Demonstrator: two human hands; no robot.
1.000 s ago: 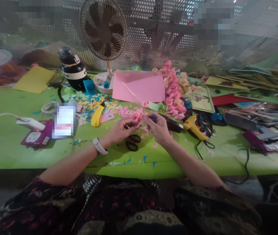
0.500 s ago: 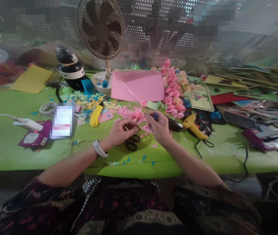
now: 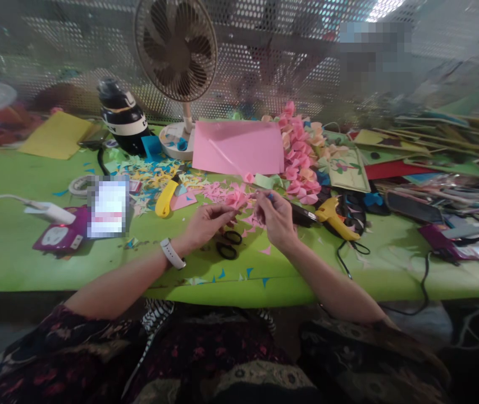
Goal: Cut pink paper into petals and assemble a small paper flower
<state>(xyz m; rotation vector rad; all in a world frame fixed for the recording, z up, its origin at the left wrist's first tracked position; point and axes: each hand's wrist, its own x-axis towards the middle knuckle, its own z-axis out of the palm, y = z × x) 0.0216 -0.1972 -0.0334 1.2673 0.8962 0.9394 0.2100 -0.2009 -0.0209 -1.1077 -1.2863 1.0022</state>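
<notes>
My left hand, with a white watch band at the wrist, is closed in a pinch; what its fingertips hold, if anything, is too small to make out. Just beyond them is a pink paper flower among pink paper scraps. Black-handled scissors lie on the green tabletop, partly beneath this hand. A short way to the right, my right hand is closed around a small blue object, mostly hidden by the fingers. Its kind does not show.
A yellow glue gun lies right of my hands, near a heap of pink paper flowers. Behind are pink sheets, a fan and a black bottle. A yellow cutter and a lit phone lie left.
My left fingertips have risen slightly, away from the scissors and closer to the pink flower. My right hand stays nearly in place. The whole view has shifted a little.
</notes>
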